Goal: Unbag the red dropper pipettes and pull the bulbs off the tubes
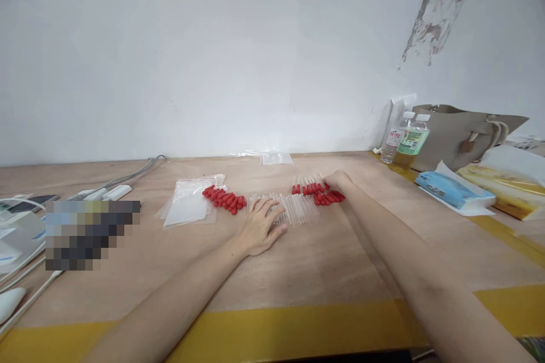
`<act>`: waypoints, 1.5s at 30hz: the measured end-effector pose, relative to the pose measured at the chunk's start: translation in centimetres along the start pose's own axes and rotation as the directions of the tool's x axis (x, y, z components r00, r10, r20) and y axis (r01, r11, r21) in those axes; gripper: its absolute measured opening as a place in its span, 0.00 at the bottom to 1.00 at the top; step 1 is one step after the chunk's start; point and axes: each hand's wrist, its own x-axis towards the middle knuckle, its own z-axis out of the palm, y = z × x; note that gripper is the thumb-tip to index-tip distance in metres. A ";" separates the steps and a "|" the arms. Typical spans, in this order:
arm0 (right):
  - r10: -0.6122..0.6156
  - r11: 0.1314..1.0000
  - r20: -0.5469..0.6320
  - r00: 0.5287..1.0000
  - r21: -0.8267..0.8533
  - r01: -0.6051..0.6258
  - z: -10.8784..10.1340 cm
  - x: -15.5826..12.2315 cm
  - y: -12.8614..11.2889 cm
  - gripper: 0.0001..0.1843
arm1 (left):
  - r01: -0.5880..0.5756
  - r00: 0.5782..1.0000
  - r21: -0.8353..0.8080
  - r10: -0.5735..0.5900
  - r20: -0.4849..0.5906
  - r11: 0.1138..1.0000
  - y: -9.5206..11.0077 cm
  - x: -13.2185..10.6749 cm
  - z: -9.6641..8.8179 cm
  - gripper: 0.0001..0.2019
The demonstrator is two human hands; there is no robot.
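Note:
My left hand (263,226) lies palm down with its fingers spread on a row of thin clear tubes (300,209). Left of it is a heap of red rubber bulbs (225,199), beside a stack of clear plastic bags (187,204). Beyond the tubes, several droppers with red bulbs (313,188) lie side by side, their clear stems pointing to the wall. My right hand (339,178) is at the right end of those droppers, just behind a second heap of red bulbs (330,198). Its fingers are mostly hidden, so any hold is unclear.
A small clear bag (276,159) lies by the wall. To the right stand two bottles (412,139), a grey-brown handbag (460,139) and a blue tissue pack (453,191). Cables (140,169) and chargers (117,193) lie left, near a pixelated patch. Yellow tape (264,332) lines the front edge.

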 end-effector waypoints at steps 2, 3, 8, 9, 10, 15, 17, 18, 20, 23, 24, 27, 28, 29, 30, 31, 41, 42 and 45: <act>0.024 1.000 -0.007 1.000 -0.009 -0.024 -0.5 -0.3 -0.7 0.14 | 0.020 0.999 0.002 -0.020 -0.041 1.000 -0.1 -0.1 0.2 0.16; 0.020 1.000 -0.014 1.000 -0.001 -0.020 -0.8 -0.7 -1.1 0.13 | 0.033 0.997 0.008 -0.033 -0.067 0.999 -0.2 -0.1 0.2 0.16; -0.358 0.933 -0.061 0.932 0.021 0.360 -1.4 -6.2 -2.4 0.09 | 0.067 0.976 0.095 -0.046 -0.211 0.993 -0.4 -0.2 0.4 0.22; -0.496 0.868 -0.082 0.864 -0.010 0.497 -1.3 -7.8 -2.4 0.09 | 0.060 0.973 0.123 -0.031 -0.228 0.991 -0.3 -0.2 0.4 0.23; -0.588 0.809 -0.093 0.803 -0.041 0.587 -1.1 -9.4 -2.2 0.09 | 0.046 0.972 0.150 -0.010 -0.234 0.988 -0.2 -0.2 0.3 0.24; -0.806 0.591 -0.145 0.574 -0.150 0.793 -0.2 -14.8 -1.2 0.09 | -0.099 0.975 0.224 0.140 -0.173 0.969 0.4 -0.2 0.2 0.15; -0.841 0.540 -0.148 0.521 -0.162 0.826 0.1 -15.4 -1.4 0.09 | -0.139 0.966 0.230 0.184 -0.183 0.963 0.7 -0.2 0.2 0.12; -0.854 0.519 -0.145 0.500 -0.161 0.839 0.2 -15.6 -1.5 0.09 | -0.154 0.961 0.235 0.201 -0.190 0.960 0.8 -0.2 0.3 0.11; -0.872 0.487 -0.138 0.470 -0.154 0.860 0.4 -15.7 -2.0 0.09 | -0.182 0.954 0.252 0.233 -0.190 0.951 0.9 -0.1 0.5 0.09; -0.872 0.490 -0.122 0.475 -0.171 0.855 0.9 -15.8 -2.3 0.10 | -0.212 0.948 0.279 0.266 -0.172 0.936 1.0 -0.1 0.7 0.08; -0.864 0.503 -0.122 0.488 -0.182 0.845 1.1 -15.8 -2.3 0.10 | -0.214 0.947 0.287 0.271 -0.174 0.934 1.1 -0.1 0.7 0.08; -0.862 0.506 -0.114 0.493 -0.203 0.838 1.3 -15.7 -2.1 0.08 | -0.212 0.944 0.295 0.273 -0.183 0.932 1.2 0.1 0.7 0.07; -0.869 0.495 -0.110 0.483 -0.203 0.845 1.3 -15.7 -1.9 0.08 | -0.215 0.944 0.292 0.275 -0.183 0.932 1.3 0.1 0.6 0.07; -0.875 0.484 -0.105 0.472 -0.201 0.852 1.3 -15.7 -1.8 0.07 | -0.217 0.944 0.287 0.276 -0.182 0.933 1.3 0.2 0.6 0.07; -0.879 0.477 -0.106 0.465 -0.199 0.856 1.2 -15.7 -1.7 0.07 | -0.221 0.944 0.279 0.277 -0.179 0.934 1.4 0.2 0.5 0.07; -0.881 0.472 -0.108 0.460 -0.198 0.859 1.1 -15.7 -1.7 0.07 | -0.226 0.945 0.270 0.278 -0.173 0.936 1.4 0.2 0.5 0.08; -0.918 0.395 -0.134 0.372 -0.290 0.871 0.6 -16.0 -1.6 0.06 | -0.240 0.954 0.156 0.263 -0.146 0.958 1.3 -0.2 0.4 0.08; -0.924 0.382 -0.133 0.358 -0.307 0.872 0.6 -15.9 -1.5 0.06 | -0.235 0.956 0.138 0.255 -0.146 0.962 1.4 -0.3 0.5 0.08; -0.937 0.348 -0.135 0.321 -0.357 0.867 0.4 -15.9 -1.1 0.06 | -0.213 0.966 0.086 0.223 -0.134 0.973 1.4 -0.5 0.5 0.09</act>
